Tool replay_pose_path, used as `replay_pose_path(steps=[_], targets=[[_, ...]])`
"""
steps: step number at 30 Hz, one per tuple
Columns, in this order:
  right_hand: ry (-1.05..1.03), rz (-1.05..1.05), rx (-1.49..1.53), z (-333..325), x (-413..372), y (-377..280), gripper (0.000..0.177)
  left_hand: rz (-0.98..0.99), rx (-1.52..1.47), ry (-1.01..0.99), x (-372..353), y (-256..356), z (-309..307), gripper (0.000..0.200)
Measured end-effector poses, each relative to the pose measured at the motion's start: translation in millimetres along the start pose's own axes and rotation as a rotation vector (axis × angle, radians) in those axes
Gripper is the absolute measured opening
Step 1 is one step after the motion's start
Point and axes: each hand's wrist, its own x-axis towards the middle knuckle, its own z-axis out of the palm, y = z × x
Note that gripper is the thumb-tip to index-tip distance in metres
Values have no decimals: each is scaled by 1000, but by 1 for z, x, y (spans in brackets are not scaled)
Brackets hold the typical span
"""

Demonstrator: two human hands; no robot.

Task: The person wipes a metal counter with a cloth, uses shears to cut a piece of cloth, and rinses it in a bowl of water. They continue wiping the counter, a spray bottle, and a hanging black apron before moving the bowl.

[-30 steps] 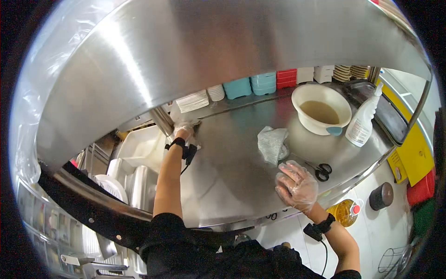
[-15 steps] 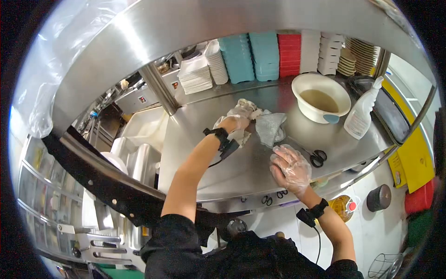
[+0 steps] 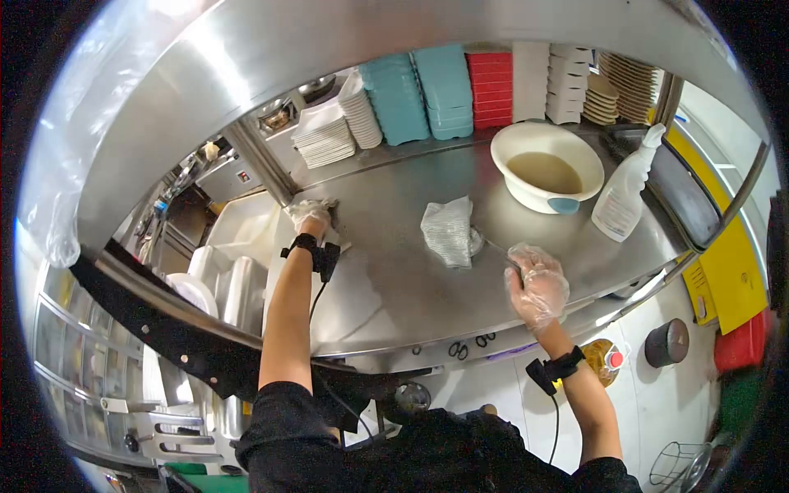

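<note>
My left hand (image 3: 313, 215), in a clear plastic glove, presses a crumpled pale cloth (image 3: 327, 207) onto the steel counter (image 3: 378, 271) at its far left, close to the metal post. The cloth is mostly hidden under my fingers. My gloved right hand (image 3: 539, 289) is at the counter's front right, fingers curled over the handles of the scissors (image 3: 495, 246). Only their thin blades show, pointing toward a folded grey-white cloth (image 3: 448, 232) that lies flat to the left. How firmly I grip the handles is hidden.
A cream basin (image 3: 503, 171) of murky liquid and a white spray bottle (image 3: 620, 201) stand at the right. Stacked white dishes (image 3: 325, 140), teal trays (image 3: 396, 103) and red trays (image 3: 491, 94) line the back. A steel shelf (image 3: 411, 25) overhangs the counter.
My left hand has slid left with its cloth, from mid-counter to the post. My right hand has moved onto the scissors' handles, which were uncovered before. The view has shifted slightly.
</note>
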Motion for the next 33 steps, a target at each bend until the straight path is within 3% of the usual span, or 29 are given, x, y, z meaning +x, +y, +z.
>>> replay_pose_path(steps=[6, 8, 12, 13, 16, 17, 18, 19, 21, 24, 25, 28, 30, 33], targets=[[-65, 17, 3, 2, -2, 1, 28, 112, -1, 19, 60, 64, -27, 32], [-113, 38, -16, 0, -1, -1, 26, 257, -107, 6, 96, 87, -36, 32], [1, 30, 3, 2, 1, -1, 23, 664, -376, -134, 164, 133, -54, 31], [32, 17, -3, 0, 2, -4, 23, 582, -309, 36, 166, 163, -53, 31], [45, 20, 33, -1, 3, -3, 24, 818, -204, 272, 161, 198, -78, 35], [41, 24, 32, -2, 3, -3, 24, 599, -610, 166, 119, 217, -122, 36], [8, 26, 27, -3, 3, -3, 25, 460, -554, -211, 113, 223, -142, 41], [-25, 27, 25, -4, 4, -3, 25, 456, -556, -220, 109, 227, -140, 41], [-52, 36, 27, -7, 5, -4, 25, 658, -609, -78, 95, 228, -140, 44], [-62, 55, 84, -7, 5, -5, 26, 632, -489, -179, 53, 208, -154, 47], [-72, 63, 62, -6, 5, -4, 26, 753, -467, -6, 59, 199, -131, 43], [-84, 68, 43, 0, 0, -2, 26, 586, -426, -85, 29, 167, -127, 45], [-87, 80, 42, -1, 1, -1, 25, 695, 158, -16, 7, 135, -111, 56], [-54, 74, 66, 0, -2, 2, 21, 368, -328, -76, -19, 93, -96, 58]])
